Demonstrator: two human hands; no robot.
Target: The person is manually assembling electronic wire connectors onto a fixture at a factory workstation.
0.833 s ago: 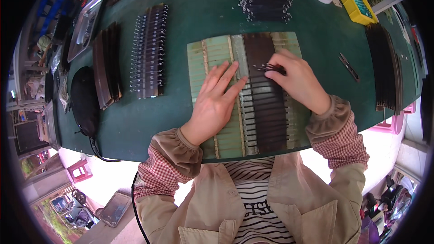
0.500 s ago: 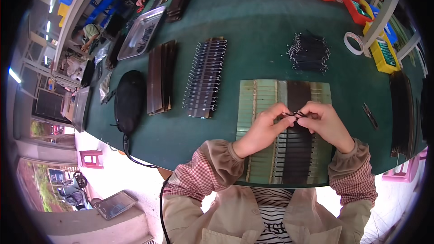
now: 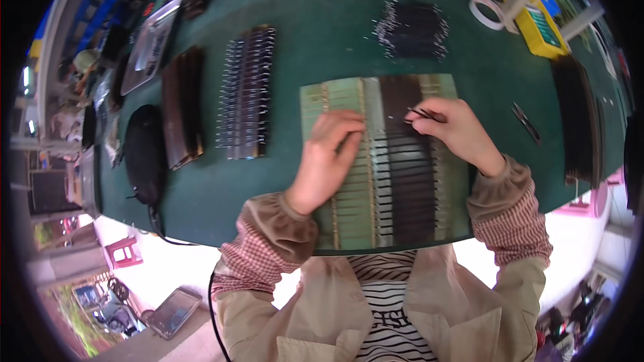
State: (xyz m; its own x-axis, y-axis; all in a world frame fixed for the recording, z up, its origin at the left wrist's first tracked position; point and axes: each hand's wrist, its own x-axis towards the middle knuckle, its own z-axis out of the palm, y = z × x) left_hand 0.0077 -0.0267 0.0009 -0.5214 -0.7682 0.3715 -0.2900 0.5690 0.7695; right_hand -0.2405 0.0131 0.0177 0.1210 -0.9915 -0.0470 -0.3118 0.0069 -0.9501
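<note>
Head view: the right hand (image 3: 457, 125) is clamping thin, black, pale-tipped strands (image 3: 424, 114) over a green, slotted flat board (image 3: 350, 206); they are appearing light, bendable, best gripped mid-length. The left hand (image 3: 329, 155) is resting there, thumb apart from fingers. A dark-green tabletop (image 3: 322, 33) is lying beneath; a pink plastic stool (image 3: 125, 244) is standing leftward.

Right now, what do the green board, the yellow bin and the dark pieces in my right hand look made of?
Green board: probably a rigid plastic laminate; it lies flat with a faint sheen. Yellow bin: likely moulded plastic, smooth and evenly coloured. Dark pieces: perhaps plastic-coated wire, being slim with pale tips; finish too blurred.
</note>
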